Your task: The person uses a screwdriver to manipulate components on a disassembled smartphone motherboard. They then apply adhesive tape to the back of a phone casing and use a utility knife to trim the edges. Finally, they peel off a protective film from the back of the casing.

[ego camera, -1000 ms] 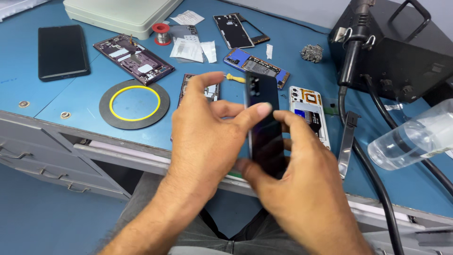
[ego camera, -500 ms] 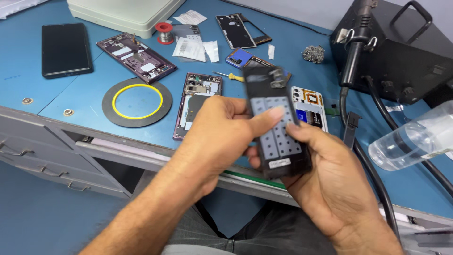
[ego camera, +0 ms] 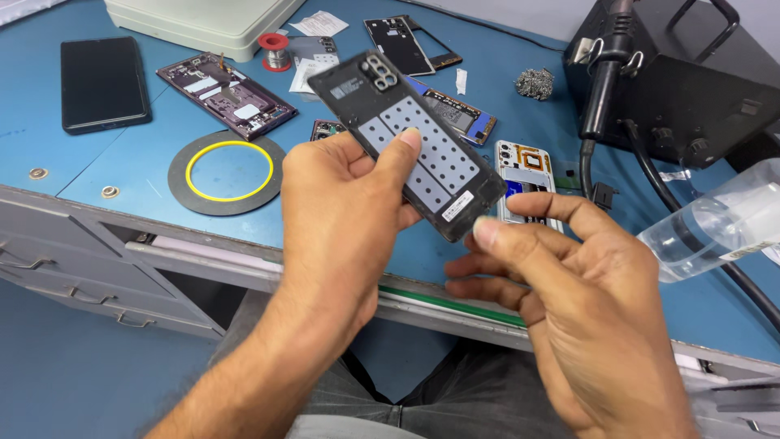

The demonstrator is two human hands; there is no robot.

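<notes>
Centre frame: left hand (ego camera: 341, 211) pinching back cover (ego camera: 410, 142); right hand (ego camera: 585, 309) loosely spread, fingertip touching its lower corner; one-handed grip is risking a drop.

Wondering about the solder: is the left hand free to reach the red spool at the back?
Probably not: the left hand holds the phone back cover. The red solder spool itself stands unblocked.

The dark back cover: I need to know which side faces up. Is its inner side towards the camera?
Yes, the back cover in the left hand shows grey adhesive pads inside.
</notes>
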